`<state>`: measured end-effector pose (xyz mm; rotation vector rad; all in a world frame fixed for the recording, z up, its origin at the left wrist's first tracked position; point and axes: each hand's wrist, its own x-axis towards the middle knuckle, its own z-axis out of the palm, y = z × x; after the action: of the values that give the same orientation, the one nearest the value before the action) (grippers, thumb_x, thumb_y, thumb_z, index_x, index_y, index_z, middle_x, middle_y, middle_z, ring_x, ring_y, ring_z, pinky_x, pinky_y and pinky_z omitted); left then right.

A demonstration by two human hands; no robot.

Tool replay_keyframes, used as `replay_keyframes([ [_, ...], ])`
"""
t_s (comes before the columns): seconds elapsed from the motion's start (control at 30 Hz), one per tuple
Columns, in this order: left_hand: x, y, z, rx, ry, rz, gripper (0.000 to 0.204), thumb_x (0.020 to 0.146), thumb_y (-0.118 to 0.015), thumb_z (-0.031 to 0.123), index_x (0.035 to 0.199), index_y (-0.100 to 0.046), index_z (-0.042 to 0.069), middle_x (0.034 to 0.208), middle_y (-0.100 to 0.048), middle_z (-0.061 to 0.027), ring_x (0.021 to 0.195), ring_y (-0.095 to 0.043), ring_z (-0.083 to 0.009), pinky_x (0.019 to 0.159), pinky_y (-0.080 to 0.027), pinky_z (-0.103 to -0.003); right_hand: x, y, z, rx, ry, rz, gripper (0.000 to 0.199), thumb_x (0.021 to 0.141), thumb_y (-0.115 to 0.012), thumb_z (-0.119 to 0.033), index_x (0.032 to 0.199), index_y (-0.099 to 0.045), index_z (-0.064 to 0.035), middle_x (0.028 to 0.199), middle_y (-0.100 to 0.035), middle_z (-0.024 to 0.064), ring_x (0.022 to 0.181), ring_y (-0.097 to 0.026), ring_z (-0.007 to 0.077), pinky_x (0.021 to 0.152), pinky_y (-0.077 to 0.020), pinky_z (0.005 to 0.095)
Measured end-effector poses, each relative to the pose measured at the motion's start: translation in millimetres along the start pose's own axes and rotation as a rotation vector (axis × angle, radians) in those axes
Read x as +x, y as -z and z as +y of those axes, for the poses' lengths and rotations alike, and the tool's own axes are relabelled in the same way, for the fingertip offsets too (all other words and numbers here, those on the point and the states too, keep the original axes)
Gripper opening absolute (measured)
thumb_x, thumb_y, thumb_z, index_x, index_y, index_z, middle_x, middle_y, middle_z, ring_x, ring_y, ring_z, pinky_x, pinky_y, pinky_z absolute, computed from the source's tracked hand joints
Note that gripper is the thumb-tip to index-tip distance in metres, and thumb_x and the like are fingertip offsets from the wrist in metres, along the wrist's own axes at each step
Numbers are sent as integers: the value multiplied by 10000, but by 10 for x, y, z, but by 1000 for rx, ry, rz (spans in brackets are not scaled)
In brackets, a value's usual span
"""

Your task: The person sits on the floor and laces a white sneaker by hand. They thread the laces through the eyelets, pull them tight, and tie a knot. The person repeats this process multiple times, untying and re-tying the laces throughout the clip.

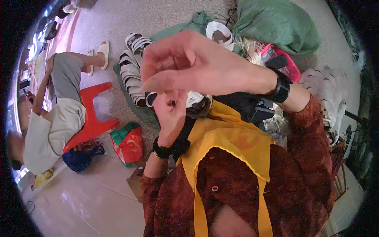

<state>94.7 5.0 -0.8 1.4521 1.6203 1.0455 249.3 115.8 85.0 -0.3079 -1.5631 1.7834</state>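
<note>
- Just below the curled fingers (158,63) of the right hand (189,65): a white and black slipper (196,103), partly hidden, lying over a yellow apron (233,138).
- Right hand raised close to the camera, fingers bent loosely inward, thumb stretched along beneath them; nothing visibly gripped, though cannot tell for sure.
- Under those fingers: left hand (169,116), palm up, fingertips (160,100) touching the slipper's near edge; cannot tell whether closed on it, since the right hand covers the spot.
- Black bands on both wrists: black watch (281,89) behind the right hand, dark strap (162,151) below the left.
- Beyond the fingertips, farther off on the floor: row of white slippers (132,71) stacked on edge over green cloth.
- Past the right hand's knuckles: one more white slipper (220,33), then a green sack (276,23) and a pink basket (282,61).
- Well to the left of the fingers: another person (59,114) seated on a red stool (92,114), red and green bag (128,144) and blue bag (81,157) nearby.
</note>
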Motion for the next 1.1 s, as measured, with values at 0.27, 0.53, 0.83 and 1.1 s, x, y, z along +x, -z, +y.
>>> replay_keyframes([
  [0.27, 4, 58, 67, -218, -134, 238, 117, 926, -679, 32, 974, -573, 24, 914, -652, -60, 798, -633, -137, 673, -491, -258, -146, 194, -243, 41, -178, -68, 254, 927, -671, -218, 1011, -667, 22, 813, -680, 26, 738, -639, 76, 660, -542, 249],
  [0.53, 257, 263, 119, -35, -96, -256, 61, 968, -628, 52, 988, -594, 5, 961, -638, -58, 866, -610, -132, 766, -501, -282, -32, 125, -133, -15, -117, -39, 196, 950, -677, -192, 983, -663, 1, 780, -653, -8, 663, -593, 47, 590, -482, 205],
  [0.83, 303, 294, -207, -69, -118, -332, 189, 951, -608, 41, 1128, -641, -15, 1039, -681, -67, 944, -652, -145, 824, -525, -292, -47, 104, -155, 54, -145, -67, 213, 936, -663, -199, 1015, -680, -2, 763, -658, -19, 689, -613, 52, 598, -495, 208],
  [1.1, 380, 271, -209, -183, -151, -338, 210, 911, -634, -13, 1120, -610, -20, 1020, -644, -69, 934, -645, -151, 843, -532, -319, -195, 170, -112, 95, -123, -64, 203, 963, -668, -223, 965, -670, -21, 781, -640, -28, 678, -589, 50, 593, -490, 225],
])
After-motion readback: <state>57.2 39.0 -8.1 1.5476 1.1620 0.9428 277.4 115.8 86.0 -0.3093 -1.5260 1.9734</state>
